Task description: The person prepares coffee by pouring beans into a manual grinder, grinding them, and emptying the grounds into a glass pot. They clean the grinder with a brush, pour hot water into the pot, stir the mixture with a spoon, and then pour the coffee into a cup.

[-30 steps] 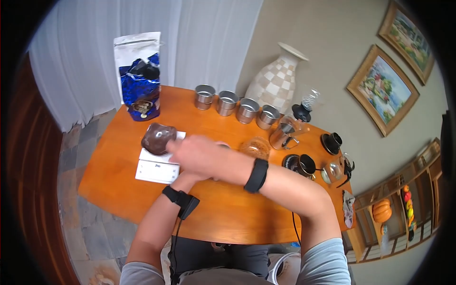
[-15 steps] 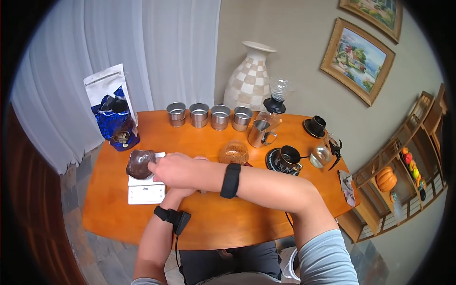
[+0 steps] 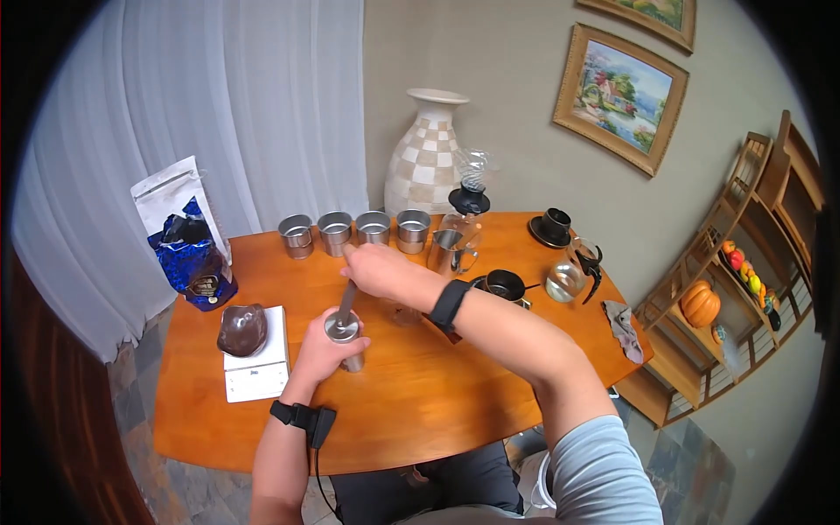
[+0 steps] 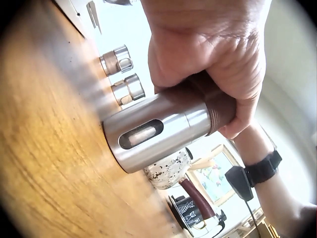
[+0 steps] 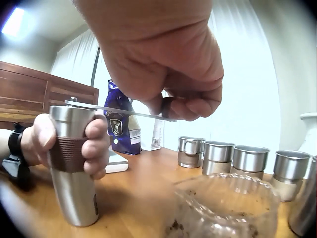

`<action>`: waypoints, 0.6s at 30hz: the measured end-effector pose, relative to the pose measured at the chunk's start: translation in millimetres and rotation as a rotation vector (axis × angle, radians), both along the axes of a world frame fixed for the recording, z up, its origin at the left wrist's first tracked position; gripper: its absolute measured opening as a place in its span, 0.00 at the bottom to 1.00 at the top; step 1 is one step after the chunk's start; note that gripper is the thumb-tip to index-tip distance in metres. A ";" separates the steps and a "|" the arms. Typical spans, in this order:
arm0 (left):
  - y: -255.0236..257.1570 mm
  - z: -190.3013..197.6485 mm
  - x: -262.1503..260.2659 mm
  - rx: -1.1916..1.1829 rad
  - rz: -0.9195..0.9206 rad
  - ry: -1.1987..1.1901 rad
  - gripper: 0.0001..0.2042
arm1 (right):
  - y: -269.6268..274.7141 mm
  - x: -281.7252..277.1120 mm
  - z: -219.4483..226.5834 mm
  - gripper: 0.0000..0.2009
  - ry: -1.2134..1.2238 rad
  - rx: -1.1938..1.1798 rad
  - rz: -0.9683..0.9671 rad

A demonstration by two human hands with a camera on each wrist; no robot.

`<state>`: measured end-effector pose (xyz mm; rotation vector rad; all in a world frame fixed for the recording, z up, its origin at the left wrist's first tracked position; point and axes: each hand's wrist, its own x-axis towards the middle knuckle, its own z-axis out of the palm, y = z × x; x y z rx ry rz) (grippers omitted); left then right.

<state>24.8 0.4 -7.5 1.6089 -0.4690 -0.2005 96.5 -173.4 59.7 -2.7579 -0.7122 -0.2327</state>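
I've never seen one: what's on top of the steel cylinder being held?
On the steel cylinder sit a lid and a flat crank. The right grip mostly covers the crank's far end; the lid's underside is hidden.

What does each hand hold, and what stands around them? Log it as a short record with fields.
left hand: grips steel grinder around its brown band
right hand: holds the end of the crank
scale: bears a brown bowl
bag: blue and white, behind the bowl
cups: four, steel, in a row

No text is legible; lettering on the blue bag [image 3: 186, 254] is too small
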 end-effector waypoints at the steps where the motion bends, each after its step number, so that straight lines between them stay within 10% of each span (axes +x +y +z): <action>1: 1.1 -1.3 0.6 0.009 0.007 0.003 0.16 | -9.8 -6.2 -2.6 0.15 -0.023 -0.026 -0.008; 8: 5.7 -10.6 11.6 0.028 0.171 -0.077 0.17 | -45.5 -89.8 -3.3 0.15 0.050 -0.059 -0.002; 18: -0.2 -6.9 5.3 0.047 0.165 -0.039 0.14 | 51.0 -126.8 -23.4 0.12 -0.304 0.025 0.616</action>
